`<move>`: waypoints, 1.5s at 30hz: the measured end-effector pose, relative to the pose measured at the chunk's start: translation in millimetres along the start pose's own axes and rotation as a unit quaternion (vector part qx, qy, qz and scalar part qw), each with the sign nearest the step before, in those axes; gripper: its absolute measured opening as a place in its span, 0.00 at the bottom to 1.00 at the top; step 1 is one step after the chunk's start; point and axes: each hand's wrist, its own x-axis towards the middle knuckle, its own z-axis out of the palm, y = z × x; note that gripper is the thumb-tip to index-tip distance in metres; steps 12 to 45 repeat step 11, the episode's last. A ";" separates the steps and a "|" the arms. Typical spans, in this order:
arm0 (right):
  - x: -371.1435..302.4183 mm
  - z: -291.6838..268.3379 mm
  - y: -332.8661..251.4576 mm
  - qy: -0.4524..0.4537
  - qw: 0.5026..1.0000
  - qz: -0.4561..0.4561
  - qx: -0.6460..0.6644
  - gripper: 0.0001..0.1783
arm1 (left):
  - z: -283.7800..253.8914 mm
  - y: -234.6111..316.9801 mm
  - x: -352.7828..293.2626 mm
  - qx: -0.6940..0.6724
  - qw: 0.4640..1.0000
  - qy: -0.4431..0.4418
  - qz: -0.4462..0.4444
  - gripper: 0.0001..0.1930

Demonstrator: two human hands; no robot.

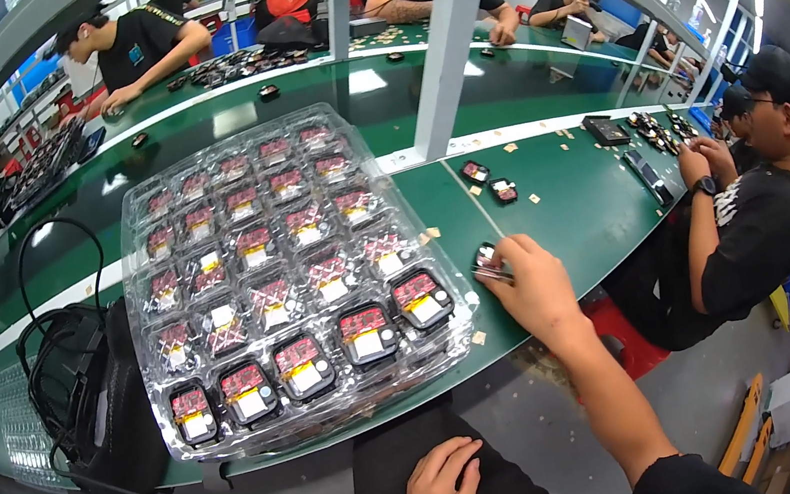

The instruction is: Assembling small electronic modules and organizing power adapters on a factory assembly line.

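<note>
My right hand (534, 290) reaches over the green bench, just right of a stack of clear plastic trays (465, 330). Thumb and fingers close around a small black-cased circuit unit (485, 254); the fingers partly cover it, and a thin shiny edge shows beside the thumb. On my dark-trousered lap rests my left hand (442, 486), empty, its fingers laid out loosely. Black-cased units with red boards and white-and-yellow labels, such as this near circuit unit (303, 365), fill the tray's front row. Farther rows show similar units through glossy plastic.
Two loose units (490, 181) lie beyond my right hand. A black bag (113, 398) and cables (33, 364) sit left of the trays. A grey post (453, 47) rises behind them, beside a green conveyor (313, 92). A seated co-worker (753, 207) handles parts at right.
</note>
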 end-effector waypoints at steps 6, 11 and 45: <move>-40.4 -47.0 -26.3 -0.095 0.989 0.046 0.100 0.21 | -17.4 -0.3 3.3 -0.199 0.975 0.006 -0.102 0.13; -83.7 -55.3 -36.7 -0.120 0.947 -0.122 0.271 0.23 | -32.0 -7.7 -2.3 -0.469 0.867 -0.011 -0.168 0.19; -83.7 -55.3 -36.7 -0.120 0.947 -0.122 0.271 0.23 | -32.0 -7.7 -2.3 -0.469 0.867 -0.011 -0.168 0.19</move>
